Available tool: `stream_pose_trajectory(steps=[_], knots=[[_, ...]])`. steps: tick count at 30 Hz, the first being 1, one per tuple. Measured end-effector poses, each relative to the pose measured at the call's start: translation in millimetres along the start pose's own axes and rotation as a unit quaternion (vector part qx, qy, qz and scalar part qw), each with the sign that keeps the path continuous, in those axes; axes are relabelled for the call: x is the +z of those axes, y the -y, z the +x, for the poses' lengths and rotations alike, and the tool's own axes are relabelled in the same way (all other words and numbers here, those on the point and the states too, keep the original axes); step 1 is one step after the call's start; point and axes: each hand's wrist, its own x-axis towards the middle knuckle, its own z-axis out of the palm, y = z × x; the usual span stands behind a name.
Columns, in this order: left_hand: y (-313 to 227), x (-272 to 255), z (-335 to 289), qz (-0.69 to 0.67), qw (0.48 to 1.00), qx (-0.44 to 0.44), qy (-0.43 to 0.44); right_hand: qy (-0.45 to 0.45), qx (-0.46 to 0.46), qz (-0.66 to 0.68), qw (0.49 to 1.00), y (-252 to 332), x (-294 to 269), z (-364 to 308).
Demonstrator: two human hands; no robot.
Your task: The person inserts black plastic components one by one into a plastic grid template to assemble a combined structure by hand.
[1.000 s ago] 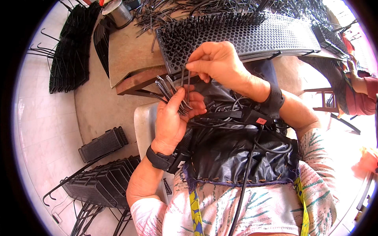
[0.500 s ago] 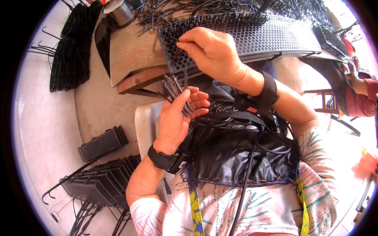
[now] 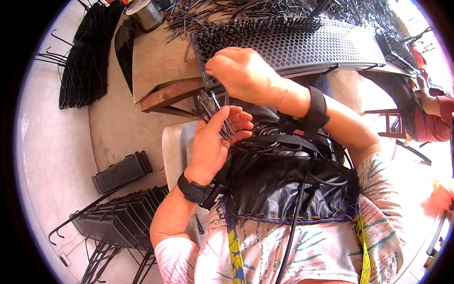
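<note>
The left hand (image 3: pixel 210 146) was held palm-up above the lap, fingers curled loosely around a bundle of thin dark metal pins (image 3: pixel 213 111); the grip was pressed together on the bundle, with the pin ends fanned out toward the far side, apparently so that single pins could be drawn off easily. The right hand (image 3: pixel 246 75) sat just beyond it, at the near left corner of a black perforated panel (image 3: pixel 302 45), with thumb and fingertips pinched together at the panel's edge. Whether a pin lay between those fingertips could not be told, as the knuckles hid them. The panel lay across a brown worktop (image 3: pixel 158 66), its near edge overhanging toward the person, which appeared to bring the holes within easy reach of both hands. The far left portion of the panel already bristled with upright pins, while the right portion showed bare holes. A heap of loose pins (image 3: pixel 198 16) lay on the worktop beyond the panel, and a metal can (image 3: pixel 142 12) stood at the far left corner. On the floor to the left stood a small black perforated piece (image 3: pixel 122 173) and a stack of finished black wire racks (image 3: pixel 118 217). Another person's arm in a red sleeve (image 3: pixel 432 120) showed at the right edge, well apart from the work.
</note>
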Motion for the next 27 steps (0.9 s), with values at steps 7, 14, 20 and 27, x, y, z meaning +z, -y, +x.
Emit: stream_pose_trajectory(steps=[7, 14, 20, 27], knots=[[1, 1, 1, -0.008, 1.000, -0.003, 0.009, 0.155, 0.033, -0.067, 0.985, -5, -2, 13], [1, -1, 1, -0.023, 1.000, -0.002, 0.021, 0.140, 0.159, -0.011, 0.977, 8, -14, -2], [5, -4, 1, 0.033, 0.996, 0.050, 0.070, 0.039, 0.264, 0.241, 0.933, 11, -15, -31], [0, 3, -2, -0.025, 0.995, 0.037, 0.091, 0.047, 0.504, 0.403, 0.762, 39, -31, -16]])
